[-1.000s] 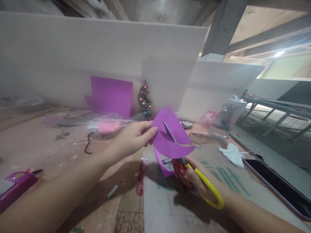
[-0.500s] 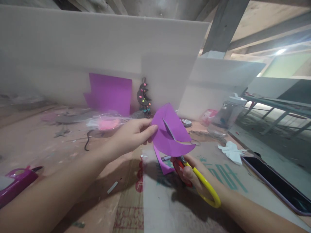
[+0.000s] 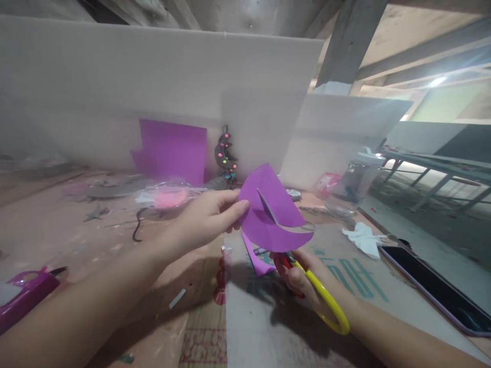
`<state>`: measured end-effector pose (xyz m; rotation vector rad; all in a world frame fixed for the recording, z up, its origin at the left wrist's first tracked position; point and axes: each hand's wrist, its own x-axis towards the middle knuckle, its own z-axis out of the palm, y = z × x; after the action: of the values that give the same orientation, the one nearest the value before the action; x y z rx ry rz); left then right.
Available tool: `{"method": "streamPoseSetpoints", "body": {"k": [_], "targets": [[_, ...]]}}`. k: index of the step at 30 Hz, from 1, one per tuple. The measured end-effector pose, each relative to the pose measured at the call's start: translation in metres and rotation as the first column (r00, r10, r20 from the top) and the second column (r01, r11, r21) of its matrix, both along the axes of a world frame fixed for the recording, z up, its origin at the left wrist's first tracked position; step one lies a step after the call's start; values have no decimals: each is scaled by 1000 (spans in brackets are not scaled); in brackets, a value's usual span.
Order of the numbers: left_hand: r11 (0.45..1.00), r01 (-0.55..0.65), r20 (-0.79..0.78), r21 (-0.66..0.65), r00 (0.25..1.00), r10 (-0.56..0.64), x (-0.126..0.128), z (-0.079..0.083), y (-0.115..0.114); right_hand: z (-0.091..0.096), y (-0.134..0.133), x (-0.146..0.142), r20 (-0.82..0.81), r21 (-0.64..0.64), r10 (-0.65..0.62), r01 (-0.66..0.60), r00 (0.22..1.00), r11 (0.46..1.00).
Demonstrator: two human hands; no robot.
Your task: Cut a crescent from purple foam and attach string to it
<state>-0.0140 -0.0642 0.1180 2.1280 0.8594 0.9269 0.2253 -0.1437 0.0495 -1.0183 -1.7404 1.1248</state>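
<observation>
My left hand [image 3: 209,219] pinches the left edge of a purple paper piece [image 3: 268,212] and holds it up above the table. My right hand [image 3: 303,278] is closed on scissors [image 3: 307,286] with red and yellow handles. Their blades reach up into a curved cut in the paper. A purple strip [image 3: 255,258] hangs down below the paper, beside the scissors.
A phone [image 3: 437,291] lies at the right, with a crumpled white tissue [image 3: 362,239] and a clear jar [image 3: 355,184] beyond it. A purple sheet [image 3: 172,151] and a dark beaded moon ornament [image 3: 226,156] lean on the white board. A magenta object [image 3: 23,296] lies at the left edge.
The curved cut in the purple paper has grown longer toward the right. Both hands have stayed nearly in place.
</observation>
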Motion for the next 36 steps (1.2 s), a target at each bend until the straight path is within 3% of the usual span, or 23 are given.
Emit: {"method": "streamPoseSetpoints", "body": {"k": [5,13,20,36], "targets": [[1000,-1,-1,3,1000,1,1,0,0,0,-1,0,22,-8,-12,12,1000,1000],[999,25,39,-45,999,-23,2,-1,-1,-9,4,6,48,114,-17,11,999,993],[995,47,70,-88,997,-41,2,2,-2,0,-1,6,193,111,-77,56,978,992],[989,85,63,-125,995,-77,3,-2,0,7,-4,-2,119,136,-97,81,988,987]]}}
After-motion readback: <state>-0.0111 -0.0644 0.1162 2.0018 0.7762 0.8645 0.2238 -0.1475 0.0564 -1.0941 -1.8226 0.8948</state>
